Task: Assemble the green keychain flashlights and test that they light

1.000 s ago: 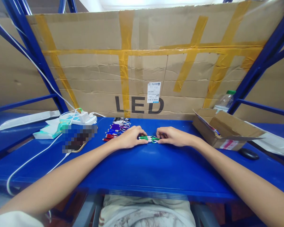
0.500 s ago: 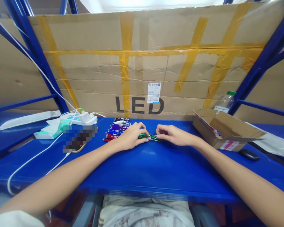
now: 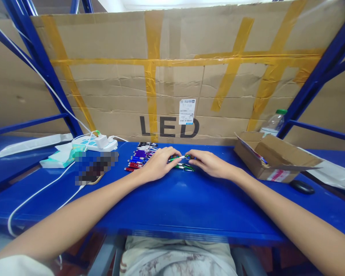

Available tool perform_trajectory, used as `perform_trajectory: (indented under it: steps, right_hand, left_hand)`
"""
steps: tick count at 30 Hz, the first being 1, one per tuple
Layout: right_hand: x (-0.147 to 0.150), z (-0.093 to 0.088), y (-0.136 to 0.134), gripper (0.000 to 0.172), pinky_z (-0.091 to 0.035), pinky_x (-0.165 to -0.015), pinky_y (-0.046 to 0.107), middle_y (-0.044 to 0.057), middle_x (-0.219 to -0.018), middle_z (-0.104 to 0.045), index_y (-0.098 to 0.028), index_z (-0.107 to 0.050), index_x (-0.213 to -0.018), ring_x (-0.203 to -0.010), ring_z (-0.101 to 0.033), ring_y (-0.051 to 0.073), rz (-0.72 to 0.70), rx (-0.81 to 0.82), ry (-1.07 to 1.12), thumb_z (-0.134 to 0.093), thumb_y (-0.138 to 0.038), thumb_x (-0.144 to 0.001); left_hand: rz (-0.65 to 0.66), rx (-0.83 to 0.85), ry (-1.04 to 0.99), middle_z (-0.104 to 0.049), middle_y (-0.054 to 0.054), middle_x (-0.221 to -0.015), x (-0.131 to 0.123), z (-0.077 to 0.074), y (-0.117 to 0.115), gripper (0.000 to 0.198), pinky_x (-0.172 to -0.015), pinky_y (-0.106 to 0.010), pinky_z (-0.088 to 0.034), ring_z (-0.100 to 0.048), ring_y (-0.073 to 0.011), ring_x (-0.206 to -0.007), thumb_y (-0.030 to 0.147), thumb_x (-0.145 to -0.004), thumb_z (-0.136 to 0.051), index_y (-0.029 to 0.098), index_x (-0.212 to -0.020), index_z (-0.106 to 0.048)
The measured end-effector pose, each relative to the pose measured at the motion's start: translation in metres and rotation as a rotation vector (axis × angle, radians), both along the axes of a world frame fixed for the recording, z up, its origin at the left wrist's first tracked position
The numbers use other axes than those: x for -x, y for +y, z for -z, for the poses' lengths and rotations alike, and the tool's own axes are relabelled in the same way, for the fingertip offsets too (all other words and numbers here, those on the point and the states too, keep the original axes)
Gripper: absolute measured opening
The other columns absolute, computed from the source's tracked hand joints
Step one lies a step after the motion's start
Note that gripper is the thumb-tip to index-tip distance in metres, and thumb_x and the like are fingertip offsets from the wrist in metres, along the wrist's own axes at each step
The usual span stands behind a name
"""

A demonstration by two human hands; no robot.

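Observation:
My left hand [image 3: 160, 163] and my right hand [image 3: 206, 162] face each other over the blue table. Between their fingertips they pinch a green pen [image 3: 185, 156] with silver parts, one at each end. A few more green pens [image 3: 185, 167] lie on the tabletop just below it, partly covered by my left fingers. To the left, several pens in red, blue, purple, white and black form a stacked row, among them the red pens [image 3: 132, 167] nearest me. My left hand hides the right ends of some.
An open cardboard box [image 3: 254, 167] stands at the right, a black computer mouse [image 3: 302, 187] beside it. At the left are a phone [image 3: 99, 168], a tissue pack [image 3: 56, 158], a white power strip [image 3: 110, 144] and cables. A large cardboard sheet [image 3: 117, 99] closes off the back.
A green pen has been lifted slightly off the others and is now held between both hands. The hands moved only a little; the green pens beneath show more.

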State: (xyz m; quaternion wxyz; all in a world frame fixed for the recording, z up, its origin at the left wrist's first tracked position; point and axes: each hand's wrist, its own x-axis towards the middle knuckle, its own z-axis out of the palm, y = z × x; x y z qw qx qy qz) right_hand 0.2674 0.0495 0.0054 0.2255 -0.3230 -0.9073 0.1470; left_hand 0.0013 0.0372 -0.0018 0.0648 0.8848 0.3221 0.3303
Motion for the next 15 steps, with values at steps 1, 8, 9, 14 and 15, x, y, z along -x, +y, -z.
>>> perform_trajectory:
  steps: [1, 8, 9, 14, 15]
  right_hand:
    - [-0.001, 0.002, 0.001, 0.028, -0.052, -0.098, 0.043, 0.013, -0.126, -0.074, -0.023, -0.066, -0.127, -0.11, -0.069, 0.029, 0.009, -0.042, -0.011, -0.052, -0.04, -0.108]
    - [0.002, 0.002, -0.004, 0.03, -0.052, -0.084, 0.035, 0.008, -0.104, -0.074, -0.022, -0.064, -0.123, -0.092, -0.069, 0.025, 0.046, -0.076, -0.03, -0.058, -0.048, -0.107]
    - [0.005, 0.001, -0.006, 0.031, -0.051, -0.082, 0.035, 0.007, -0.102, -0.074, -0.022, -0.064, -0.121, -0.089, -0.069, 0.024, 0.042, -0.059, -0.02, -0.06, -0.049, -0.107]
    - [0.015, 0.0, -0.012, 0.032, -0.049, -0.078, 0.032, 0.006, -0.096, -0.074, -0.021, -0.066, -0.112, -0.085, -0.067, 0.022, 0.016, 0.024, 0.034, -0.059, -0.051, -0.106]
    - [0.016, 0.001, -0.013, 0.032, -0.049, -0.078, 0.032, 0.006, -0.095, -0.075, -0.021, -0.066, -0.111, -0.084, -0.066, 0.022, 0.015, 0.035, 0.043, -0.059, -0.051, -0.107]
  left_hand:
    - [0.001, 0.005, 0.002, -0.075, -0.007, -0.113, 0.0, 0.0, 0.0, 0.027, -0.093, -0.038, -0.048, -0.068, -0.0238, -0.105, 0.042, -0.11, -0.055, 0.021, -0.116, -0.071]
    - [-0.024, 0.027, 0.039, -0.077, -0.007, -0.11, -0.001, 0.002, 0.002, 0.027, -0.093, -0.038, -0.048, -0.069, -0.0244, -0.103, 0.034, -0.111, -0.052, 0.02, -0.113, -0.075]
    - [-0.025, 0.031, 0.034, -0.078, -0.006, -0.11, -0.001, 0.001, 0.002, 0.027, -0.093, -0.038, -0.049, -0.069, -0.0244, -0.103, 0.034, -0.111, -0.052, 0.02, -0.112, -0.075]
    - [-0.022, 0.043, -0.001, -0.08, -0.005, -0.112, -0.002, 0.001, 0.001, 0.027, -0.094, -0.038, -0.049, -0.072, -0.0237, -0.104, 0.034, -0.111, -0.052, 0.021, -0.113, -0.076]
    - [-0.021, 0.045, 0.0, -0.08, -0.005, -0.11, -0.002, 0.001, 0.001, 0.027, -0.093, -0.037, -0.049, -0.072, -0.0237, -0.102, 0.034, -0.111, -0.052, 0.021, -0.113, -0.076]
